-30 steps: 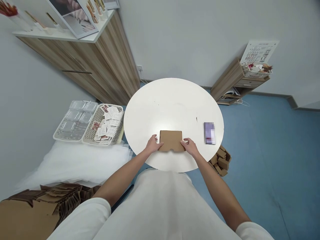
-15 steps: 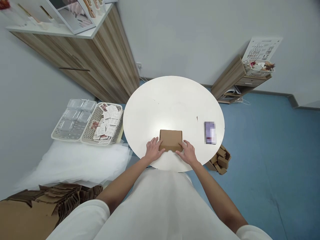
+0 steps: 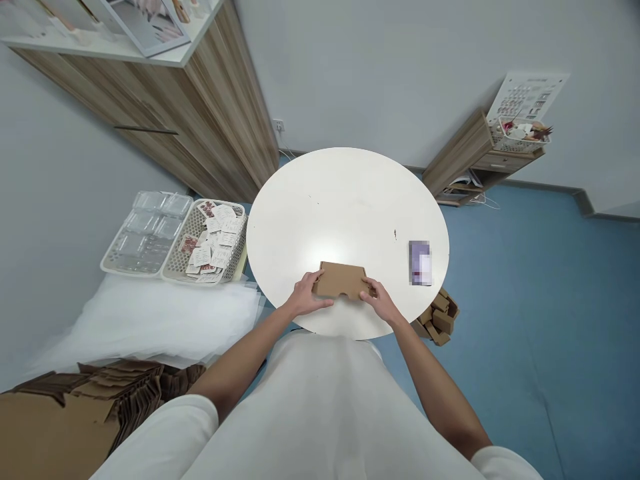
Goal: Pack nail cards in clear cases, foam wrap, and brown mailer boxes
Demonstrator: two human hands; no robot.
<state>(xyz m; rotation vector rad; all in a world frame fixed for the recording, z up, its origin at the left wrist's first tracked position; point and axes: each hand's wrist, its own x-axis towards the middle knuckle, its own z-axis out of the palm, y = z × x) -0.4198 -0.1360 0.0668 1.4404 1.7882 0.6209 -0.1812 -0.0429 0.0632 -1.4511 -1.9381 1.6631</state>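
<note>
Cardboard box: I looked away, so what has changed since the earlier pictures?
The cardboard box has turned slightly, far right corner nearer the person. The left hand has moved its thumb off the near left corner. Unchanged: right hand at the box's right side, purple item on the table.

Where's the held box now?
In the head view, the cardboard box is between left hand and right hand at the near side of the white table.

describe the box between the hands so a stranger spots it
Find the rounded white table. Near its front edge is a flat brown cardboard box, notched on its near side. Unlike the cardboard pieces heaped past the table's right edge, it is between the left hand and right hand.
</note>
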